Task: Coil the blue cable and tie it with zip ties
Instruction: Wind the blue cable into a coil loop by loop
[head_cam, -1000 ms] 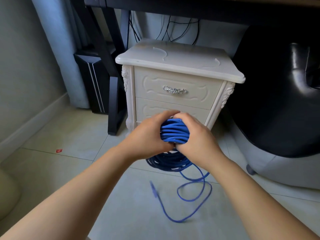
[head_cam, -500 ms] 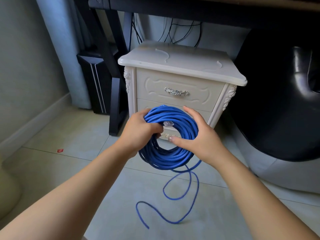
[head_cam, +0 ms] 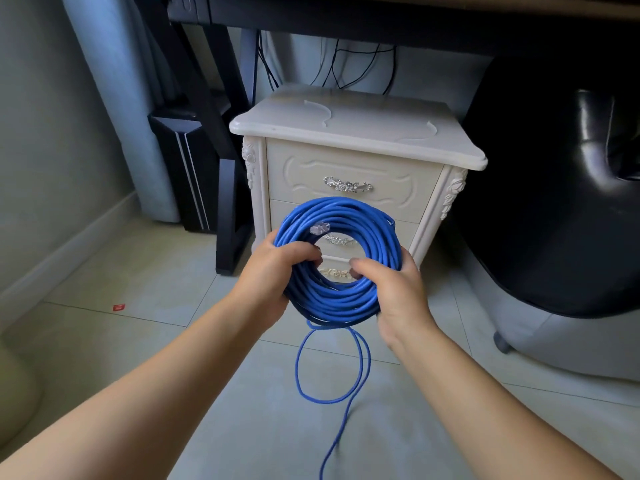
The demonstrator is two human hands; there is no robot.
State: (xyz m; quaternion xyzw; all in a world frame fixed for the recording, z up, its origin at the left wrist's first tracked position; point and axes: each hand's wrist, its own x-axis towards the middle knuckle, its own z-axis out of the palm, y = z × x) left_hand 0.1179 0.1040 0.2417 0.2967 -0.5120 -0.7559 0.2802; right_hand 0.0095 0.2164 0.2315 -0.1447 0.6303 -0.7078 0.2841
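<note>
Gripping the blue cable [head_cam: 337, 258] coil between my left hand [head_cam: 273, 275] and right hand [head_cam: 394, 289], both clenched on it, loose tail [head_cam: 329, 368] dangling below my hands could snag and unwind the loops.

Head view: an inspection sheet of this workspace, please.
Surface: pale tiled floor.
Job's things: blue cable coiled, held upright, tail looping below; pale curved strips on nightstand, possibly zip ties.
Clutter: small red scrap on floor.
Grippers: left hand and right hand each grip the coil's lower sides.
Cables: black cables hang behind nightstand.
Surroundings: desk leg, black chair.
</note>
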